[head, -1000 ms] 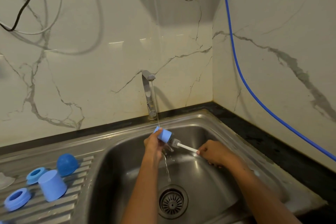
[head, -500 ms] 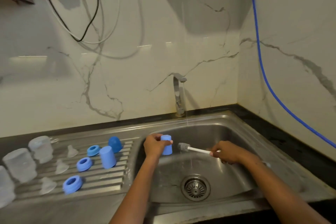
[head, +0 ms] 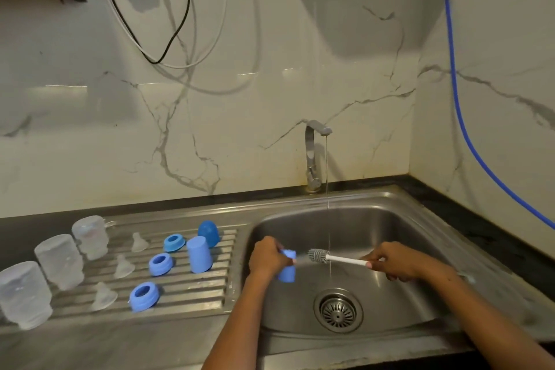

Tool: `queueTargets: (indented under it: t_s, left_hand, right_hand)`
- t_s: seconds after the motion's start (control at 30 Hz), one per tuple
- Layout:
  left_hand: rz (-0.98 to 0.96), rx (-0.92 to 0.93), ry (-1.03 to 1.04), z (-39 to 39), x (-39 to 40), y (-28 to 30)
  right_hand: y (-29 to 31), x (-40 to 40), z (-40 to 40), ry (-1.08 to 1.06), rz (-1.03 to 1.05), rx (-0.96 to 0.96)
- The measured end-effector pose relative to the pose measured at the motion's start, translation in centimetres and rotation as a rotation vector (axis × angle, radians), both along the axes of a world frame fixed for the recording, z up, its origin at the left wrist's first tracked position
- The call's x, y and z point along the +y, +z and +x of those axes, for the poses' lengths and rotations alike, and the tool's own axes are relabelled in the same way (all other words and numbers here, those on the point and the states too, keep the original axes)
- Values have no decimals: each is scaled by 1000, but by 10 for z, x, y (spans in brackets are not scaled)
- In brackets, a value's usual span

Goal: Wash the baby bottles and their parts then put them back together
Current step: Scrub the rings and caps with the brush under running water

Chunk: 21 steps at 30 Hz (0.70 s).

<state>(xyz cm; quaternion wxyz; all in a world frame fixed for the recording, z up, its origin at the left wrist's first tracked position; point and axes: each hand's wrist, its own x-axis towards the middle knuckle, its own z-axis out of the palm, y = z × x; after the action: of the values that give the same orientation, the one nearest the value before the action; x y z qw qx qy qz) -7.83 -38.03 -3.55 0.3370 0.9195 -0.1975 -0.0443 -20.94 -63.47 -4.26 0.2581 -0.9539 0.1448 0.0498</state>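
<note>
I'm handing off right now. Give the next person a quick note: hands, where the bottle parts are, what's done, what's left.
Left hand grips a blue cap over the sink basin.
Right hand holds the brush by its white handle; bristles are just outside the cap.
Tap is running a thin stream.
On the drainboard: three clear bottles, three teats, three blue rings, a tall blue cap and a domed blue cap.
Done: cannot tell which parts are washed.
Left: finish this cap, then reassemble all bottles.
</note>
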Motion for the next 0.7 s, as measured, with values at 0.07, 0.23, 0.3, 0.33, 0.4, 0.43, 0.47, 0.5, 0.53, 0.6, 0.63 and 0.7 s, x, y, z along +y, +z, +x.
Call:
queueTargets:
  t_s: [0.07, 0.23, 0.3, 0.33, 0.4, 0.43, 0.47, 0.5, 0.53, 0.6, 0.63, 0.7]
  left_hand:
    - [-105, 2, 17, 6, -3, 2]
    - [-328, 98, -112, 5, -3, 22]
    - [-330, 185, -140, 5, -1, 23]
    - [-292, 239, -123, 5, -1, 18]
    - [-145, 156, -63, 5, -1, 9]
    - [-88, 120, -118, 4, -1, 5]
    - [-57, 102, -191, 3, -1, 1]
    - [-18, 108, -207, 6, -4, -3]
    - [40, 112, -172, 4, -4, -3]
    - [205, 20, -37, 2, -4, -3]
    - [194, -23, -10, 2, -5, -4]
    - [104, -73, -18, -1, -9, 0]
  right_hand:
    - [0, 0, 1, -4, 6, 3]
    - [1, -1, 0, -21, 11, 11]
    - [1, 0, 1, -21, 19, 13]
    - [2, 1, 1, -18, 22, 15]
    - [2, 4, 1, -10, 26, 18]
    - [2, 5, 1, -3, 21, 20]
    - [3, 5, 0, 7, 8, 25]
    - [3, 4, 0, 14, -4, 28]
    - [4, 4, 0, 12, -9, 29]
    - [4, 4, 0, 9, -35, 32]
    - [4, 5, 0, 12, -70, 36]
    - [6, 11, 1, 21, -161, 24]
